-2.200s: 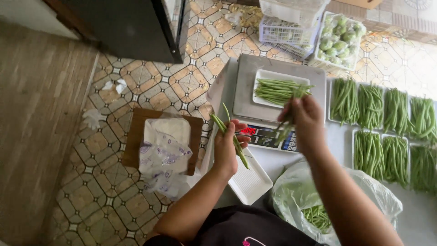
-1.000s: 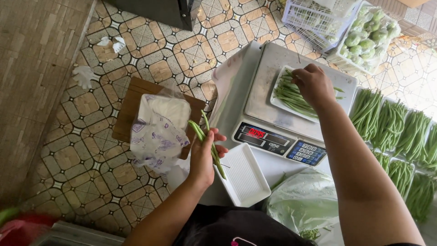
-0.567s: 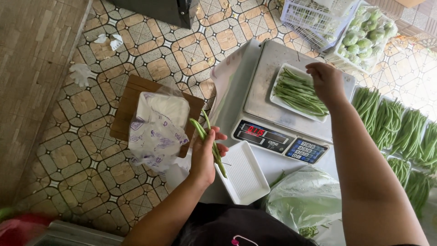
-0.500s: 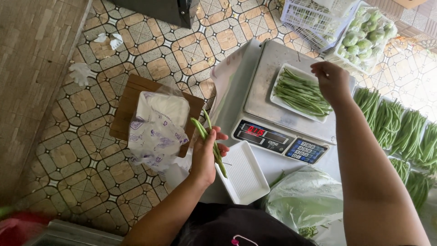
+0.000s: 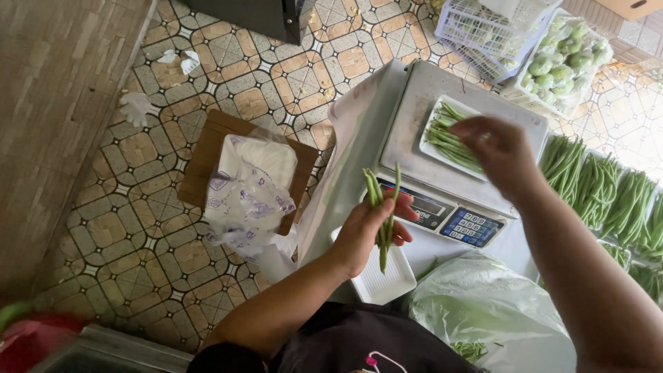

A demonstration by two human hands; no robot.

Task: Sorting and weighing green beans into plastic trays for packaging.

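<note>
Green beans (image 5: 382,207) stand upright in our left hand (image 5: 369,231), fingers clenched round them, near the scale (image 5: 476,110). Our right hand (image 5: 501,148) (blurred; grip unclear) hovers over the tray (image 5: 431,135) far right, nearer it.

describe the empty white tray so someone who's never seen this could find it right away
Start at the grey weighing scale in the middle. Just below its keypad, under the left hand holding a few green beans, lies the empty white tray. Unlike the white tray on the scale, which is full of beans, this one holds nothing.
</note>
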